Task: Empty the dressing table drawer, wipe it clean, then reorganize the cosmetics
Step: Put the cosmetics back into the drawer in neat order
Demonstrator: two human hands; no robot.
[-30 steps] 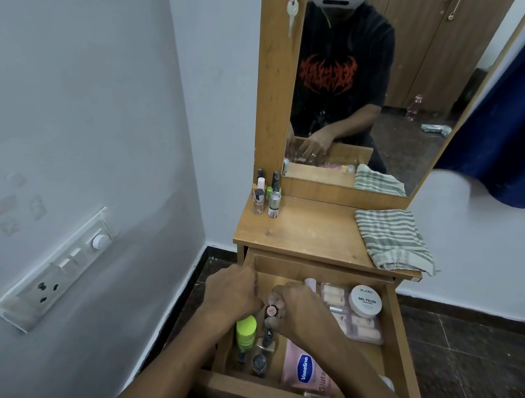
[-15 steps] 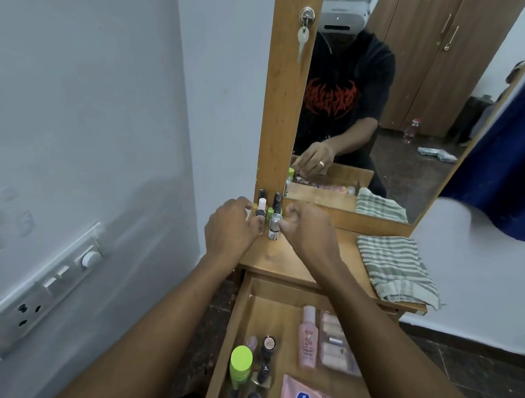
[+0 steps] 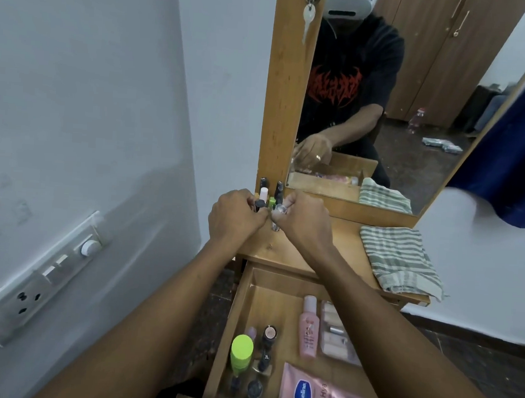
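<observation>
Tabletop [image 3: 347, 241] middle lies bare between the small bottles [image 3: 263, 195] crowding its back left corner and the striped cloth [image 3: 399, 259] at its right edge; drawer [image 3: 273, 307] back left corner bare

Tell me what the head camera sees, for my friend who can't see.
The left hand holds a dark-capped bottle and the right hand a clear bottle at the dressing table. Below, the open drawer holds more cosmetics; a striped cloth lies on the tabletop.

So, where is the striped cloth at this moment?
In the head view the striped cloth lies on the right end of the table top, just in front of the mirror.
</observation>
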